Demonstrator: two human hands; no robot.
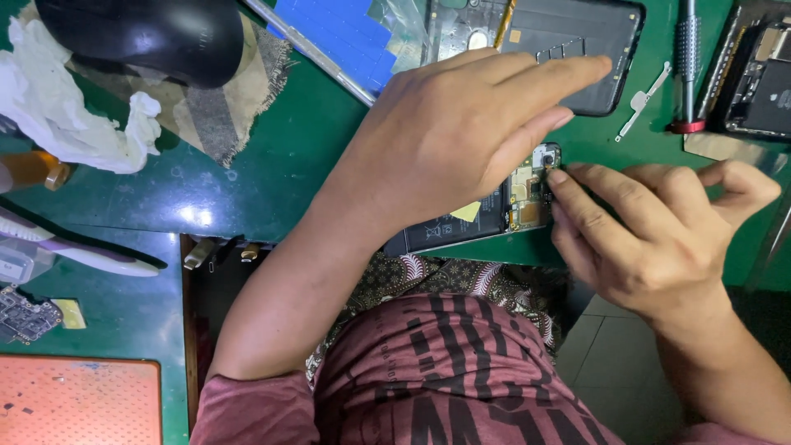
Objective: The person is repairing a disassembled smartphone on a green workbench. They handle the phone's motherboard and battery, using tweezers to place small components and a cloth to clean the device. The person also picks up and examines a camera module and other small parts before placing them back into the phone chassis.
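At nine o'clock on the green desk [272, 165] lie a crumpled white rag [74, 107] and, above it, a glossy black rounded object [140, 33] on a frayed woven cloth [222, 99]. Toward seven o'clock sit a small bare circuit board [25, 317] and an orange dimpled mat [78, 400].

At the centre lies the opened phone [486, 210], flat, its dark battery with a yellow sticker and its metal-shielded board exposed. The left hand [461, 124] is spread flat over it, fingers stretched toward two o'clock, pressing it down and hiding much of it; its grip is open, closed on nothing. At twelve o'clock lie blue padded strips [346, 33] and a black phone back cover [577, 45].

The right hand [659, 239], at three o'clock, pinches its fingertips at the phone's camera corner; whether they grasp a part I cannot tell. Beyond it lie a thin white metal bracket [644, 99], a ridged steel screwdriver [686, 62] and another opened phone [762, 78].
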